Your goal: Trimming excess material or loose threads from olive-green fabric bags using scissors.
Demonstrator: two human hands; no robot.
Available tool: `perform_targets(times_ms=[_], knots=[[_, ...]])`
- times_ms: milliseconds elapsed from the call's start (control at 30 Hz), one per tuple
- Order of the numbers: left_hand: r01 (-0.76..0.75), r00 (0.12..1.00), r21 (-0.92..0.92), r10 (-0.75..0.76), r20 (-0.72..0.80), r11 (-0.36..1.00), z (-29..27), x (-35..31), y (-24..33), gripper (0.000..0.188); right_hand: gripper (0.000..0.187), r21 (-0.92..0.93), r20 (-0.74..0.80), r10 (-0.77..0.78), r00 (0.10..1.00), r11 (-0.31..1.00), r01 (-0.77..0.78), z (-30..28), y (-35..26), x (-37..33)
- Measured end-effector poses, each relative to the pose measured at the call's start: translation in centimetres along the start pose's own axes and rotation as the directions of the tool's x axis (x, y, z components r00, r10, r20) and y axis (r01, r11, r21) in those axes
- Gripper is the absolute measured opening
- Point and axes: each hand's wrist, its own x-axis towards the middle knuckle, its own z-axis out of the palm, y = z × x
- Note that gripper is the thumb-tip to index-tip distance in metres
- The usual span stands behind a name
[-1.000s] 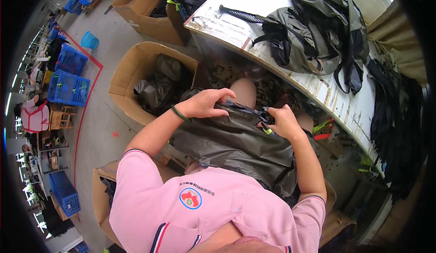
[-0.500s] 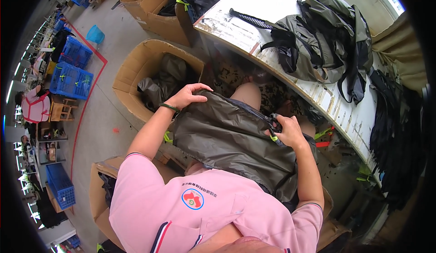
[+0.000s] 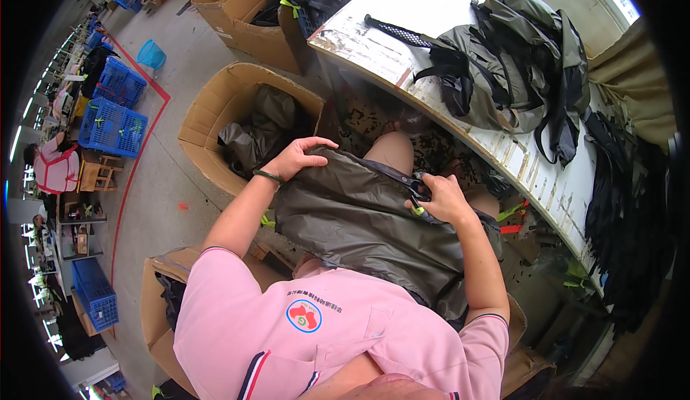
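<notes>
A dark olive-grey piece of thin, shiny fabric (image 3: 345,209) lies spread over my lap. My left hand (image 3: 298,159) is closed on its far left corner, thumb and forefinger pinching the edge. At the far edge, toward the right, my right hand (image 3: 440,197) is closed round small dark scissors (image 3: 417,191) with a yellow-green tag on them. Their blades lie along the fabric's dark edge; whether they touch it I cannot make out.
An open cardboard box (image 3: 198,130) with similar fabric stands beyond my left hand. On the white table (image 3: 374,48) at the right lie grey and black bags (image 3: 503,69). Black straps (image 3: 622,206) hang off its right end. Blue crates (image 3: 111,127) stand at the left.
My right hand has moved left along the fabric's far edge with the scissors. My left hand keeps its pinch on the corner, almost unmoved.
</notes>
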Motion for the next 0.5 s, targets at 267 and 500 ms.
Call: perform_targets(times_ms=[267, 500], knots=[[-0.046, 0.999, 0.051, 0.047, -0.024, 0.998, -0.1, -0.1, -0.5, 0.037, 0.055, 0.030, -0.015, -0.042, 0.999, 0.999, 0.042, 0.3, -0.1, 0.0], [-0.035, 0.999, 0.008, 0.035, -0.024, 0.999, 0.0, -0.2, -0.6, 0.037, 0.053, 0.049, -0.038, 0.031, 0.999, 0.998, -0.029, 1.1, -0.4, -0.3]])
